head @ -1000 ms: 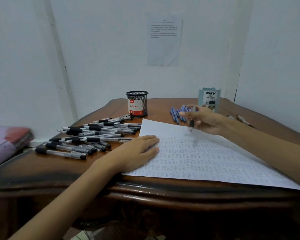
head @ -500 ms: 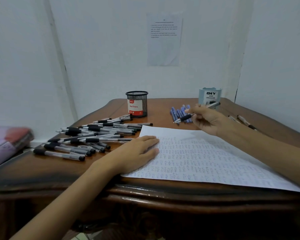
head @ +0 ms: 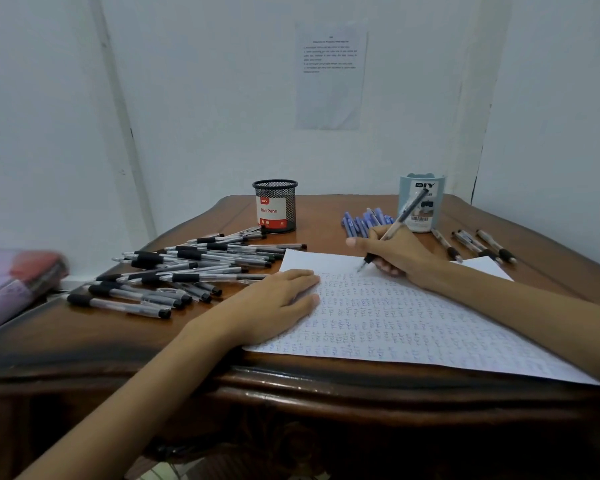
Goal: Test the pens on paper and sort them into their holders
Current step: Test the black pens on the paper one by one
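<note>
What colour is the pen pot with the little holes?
The mesh pen holder is black, with a red-and-white label, seen in the head view.

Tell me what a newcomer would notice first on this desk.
First, the heap of black-grip pens sprawled over the left side of the desk. Next, the white sheet in the middle, filled with rows of small marks, the left hand flat on its left edge and the right hand gripping a pen tip-down near its top. A black mesh holder and a pale blue holder stand behind.
</note>
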Action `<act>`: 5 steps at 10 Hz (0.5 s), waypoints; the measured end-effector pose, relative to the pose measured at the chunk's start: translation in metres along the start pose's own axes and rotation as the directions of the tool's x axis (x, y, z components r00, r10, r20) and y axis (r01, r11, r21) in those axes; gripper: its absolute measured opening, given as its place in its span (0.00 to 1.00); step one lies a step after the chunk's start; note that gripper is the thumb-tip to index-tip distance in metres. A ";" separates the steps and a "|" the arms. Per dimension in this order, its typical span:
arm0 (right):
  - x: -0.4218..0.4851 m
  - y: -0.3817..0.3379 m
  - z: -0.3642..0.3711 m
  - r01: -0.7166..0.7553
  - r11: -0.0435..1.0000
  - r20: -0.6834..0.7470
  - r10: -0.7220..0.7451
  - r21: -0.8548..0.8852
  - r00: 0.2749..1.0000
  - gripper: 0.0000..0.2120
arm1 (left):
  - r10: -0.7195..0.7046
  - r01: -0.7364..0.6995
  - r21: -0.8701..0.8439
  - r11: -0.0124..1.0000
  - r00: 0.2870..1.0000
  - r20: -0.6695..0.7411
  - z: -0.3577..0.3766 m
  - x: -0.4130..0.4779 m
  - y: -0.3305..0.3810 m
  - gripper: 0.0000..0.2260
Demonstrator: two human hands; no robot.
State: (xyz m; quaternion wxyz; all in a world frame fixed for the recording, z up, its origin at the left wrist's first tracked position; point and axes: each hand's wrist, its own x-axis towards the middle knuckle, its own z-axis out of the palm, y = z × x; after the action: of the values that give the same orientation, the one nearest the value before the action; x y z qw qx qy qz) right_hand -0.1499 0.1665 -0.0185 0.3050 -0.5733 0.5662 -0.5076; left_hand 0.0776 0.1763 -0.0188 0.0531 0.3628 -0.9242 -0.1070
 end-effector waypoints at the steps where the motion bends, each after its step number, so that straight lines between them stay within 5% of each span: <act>1: 0.004 0.005 -0.001 0.040 0.998 -0.025 -0.041 -0.045 0.999 0.20 | -0.006 0.006 0.006 1.000 1.000 0.005 0.000 0.000 0.001 0.23; 5: 0.008 0.007 0.001 0.017 0.999 -0.042 -0.018 -0.039 0.999 0.22 | 0.002 -0.002 0.011 1.000 1.000 0.003 0.001 0.000 0.001 0.23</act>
State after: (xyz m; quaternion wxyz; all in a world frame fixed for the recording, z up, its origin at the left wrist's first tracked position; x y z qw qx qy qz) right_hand -0.1527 0.1572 -0.0231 0.2774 -0.5733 0.5772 -0.5110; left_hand 0.0770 0.1768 -0.0194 0.0500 0.3620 -0.9252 -0.1026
